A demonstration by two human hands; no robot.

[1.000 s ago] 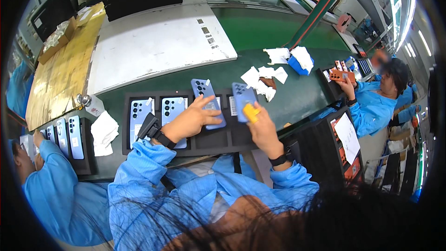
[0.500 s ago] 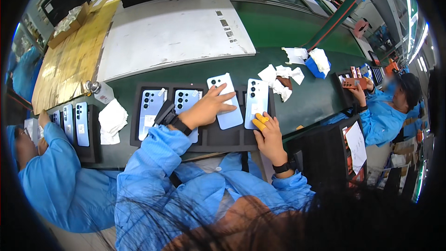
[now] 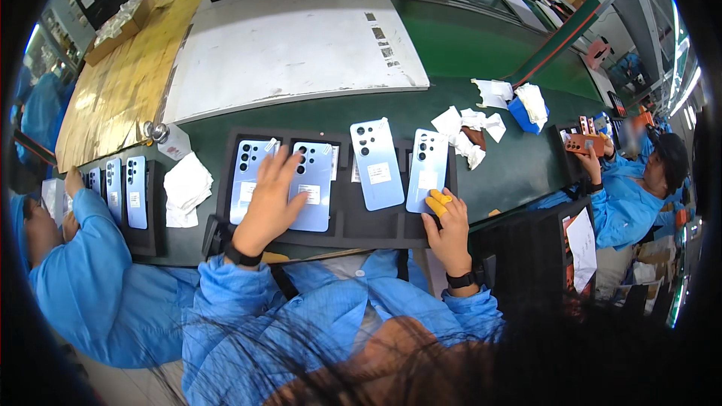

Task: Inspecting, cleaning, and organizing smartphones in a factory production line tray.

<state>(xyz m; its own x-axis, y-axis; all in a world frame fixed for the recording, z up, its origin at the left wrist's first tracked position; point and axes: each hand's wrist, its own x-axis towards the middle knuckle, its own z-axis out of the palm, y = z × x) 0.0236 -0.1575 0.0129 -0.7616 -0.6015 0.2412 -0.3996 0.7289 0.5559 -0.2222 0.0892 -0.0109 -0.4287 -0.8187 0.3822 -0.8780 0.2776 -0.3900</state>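
Observation:
Four light-blue phones with dark camera rings lie back up on a black foam tray (image 3: 353,236). My left hand (image 3: 269,203), fingers spread, is over the two left ones, the far-left phone (image 3: 247,168) and the second phone (image 3: 313,210). A third phone (image 3: 376,154) lies slightly askew, untouched. At the lower end of the rightmost phone (image 3: 427,159), my right hand (image 3: 449,237) rests its fingertips, extended and not wrapped round it. Yellow covers sit on fingers of that hand. Each phone back bears a white label.
White cloths (image 3: 186,188) lie left of the tray; crumpled white wipes (image 3: 470,124) and a blue box (image 3: 523,114) stand beyond it to the right. A dispenser bottle (image 3: 173,139) is at left. Co-workers in blue sit on both sides, the left one beside another phone tray (image 3: 153,214).
My left hand has left the third phone and moved left over the first two. That phone is now straighter. My right hand stays at the rightmost phone. The view has shifted slightly.

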